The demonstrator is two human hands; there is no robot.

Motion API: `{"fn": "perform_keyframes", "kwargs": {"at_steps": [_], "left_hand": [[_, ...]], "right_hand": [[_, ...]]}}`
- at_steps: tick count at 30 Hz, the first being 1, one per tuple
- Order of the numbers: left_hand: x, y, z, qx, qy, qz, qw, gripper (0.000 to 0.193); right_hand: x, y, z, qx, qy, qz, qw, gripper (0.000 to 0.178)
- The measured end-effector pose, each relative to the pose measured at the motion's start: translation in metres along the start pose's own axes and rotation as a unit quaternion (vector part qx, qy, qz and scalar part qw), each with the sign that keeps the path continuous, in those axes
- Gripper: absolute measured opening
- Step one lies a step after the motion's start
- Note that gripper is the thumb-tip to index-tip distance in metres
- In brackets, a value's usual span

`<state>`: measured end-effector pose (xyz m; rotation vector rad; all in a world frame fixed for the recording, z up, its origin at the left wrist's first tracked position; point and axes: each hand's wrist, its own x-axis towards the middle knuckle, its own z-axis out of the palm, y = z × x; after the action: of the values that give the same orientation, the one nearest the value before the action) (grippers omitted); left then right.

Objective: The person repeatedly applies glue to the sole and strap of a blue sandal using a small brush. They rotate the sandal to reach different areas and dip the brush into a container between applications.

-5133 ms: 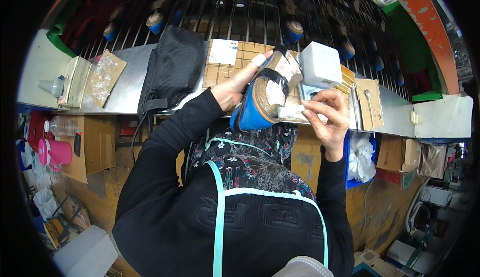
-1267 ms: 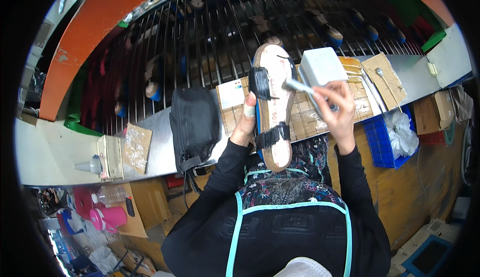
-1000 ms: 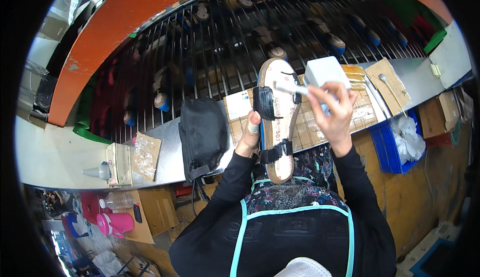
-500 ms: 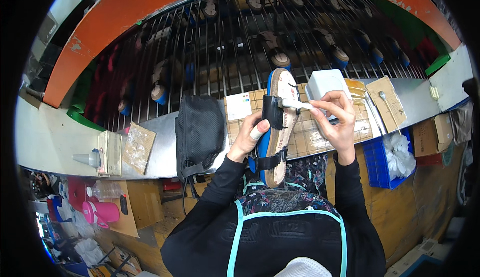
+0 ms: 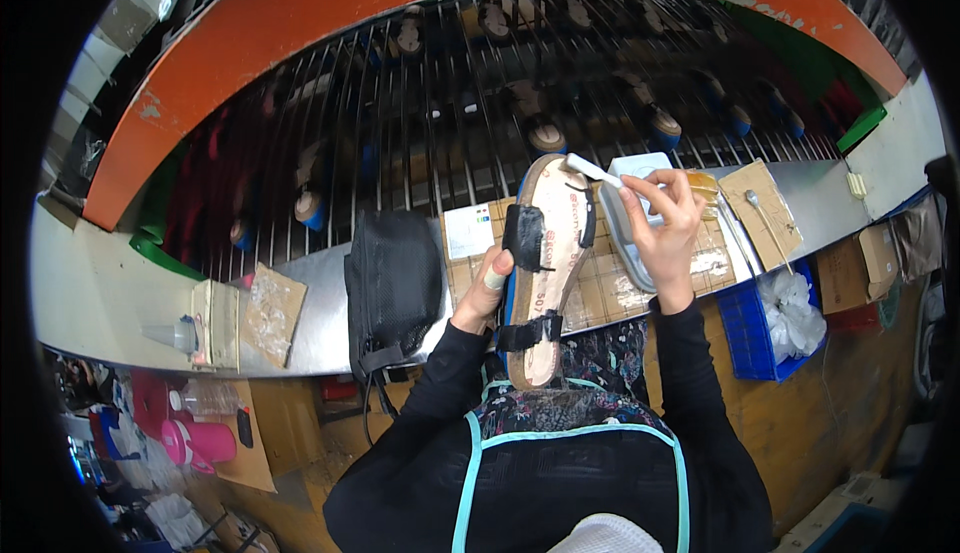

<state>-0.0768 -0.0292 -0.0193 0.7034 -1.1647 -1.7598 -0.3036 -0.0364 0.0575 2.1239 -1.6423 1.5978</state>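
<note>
My left hand [image 5: 487, 291] grips an unfinished sandal [image 5: 545, 273] by its left side, a light wrap round the thumb. The sandal's beige, printed insole board faces up, black strap ends fold over its edges, and a blue shoe last [image 5: 510, 293] shows along the left rim. Pinched between thumb and fingers, my right hand [image 5: 664, 228] holds a slim white brush [image 5: 597, 170], its tip at the sandal's far, rounded end. Beside that hand, partly covered by it, sits a pale grey-white container [image 5: 640, 166].
A black mesh bag [image 5: 395, 288] lies left of the cardboard mat [image 5: 700, 258]. Beyond the bench, a rack of metal rods [image 5: 430, 153] carries several sandals on blue lasts. A blue crate [image 5: 745, 328] with plastic bags is at right; a pink jug [image 5: 205, 443] stands lower left.
The brush has moved from the upper strap to the sandal's far end. The sandal has turned to show more of its insole board. The view has shifted slightly.
</note>
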Motion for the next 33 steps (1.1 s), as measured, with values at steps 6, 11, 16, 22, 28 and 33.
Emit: {"fn": "perform_keyframes", "kwargs": {"at_steps": [6,11,16,22,28,33], "left_hand": [[0.009,-0.010,-0.013,-0.179,0.040,0.011,0.983,0.104],[0.025,-0.018,-0.039,-0.430,-0.101,0.032,0.896,0.078],[0.052,-0.022,-0.068,-0.506,0.049,-0.013,0.861,0.068],[0.111,-0.014,-0.135,-0.457,0.273,-0.010,0.847,0.085],[0.151,-0.015,-0.199,-0.378,0.502,0.136,0.766,0.055],[0.165,-0.025,-0.233,-0.402,0.598,0.195,0.665,0.035]], "right_hand": [[-0.039,-0.014,-0.004,-0.035,-0.044,-0.047,0.997,0.014],[-0.058,0.000,-0.014,0.366,-0.150,0.131,0.909,0.017],[-0.086,0.014,-0.023,0.410,-0.101,0.183,0.888,0.016],[-0.102,0.030,-0.040,0.448,-0.073,0.242,0.858,0.014],[-0.104,0.036,-0.047,0.455,-0.058,0.241,0.855,0.013],[-0.102,0.035,-0.045,0.456,-0.076,0.248,0.851,0.012]]}}
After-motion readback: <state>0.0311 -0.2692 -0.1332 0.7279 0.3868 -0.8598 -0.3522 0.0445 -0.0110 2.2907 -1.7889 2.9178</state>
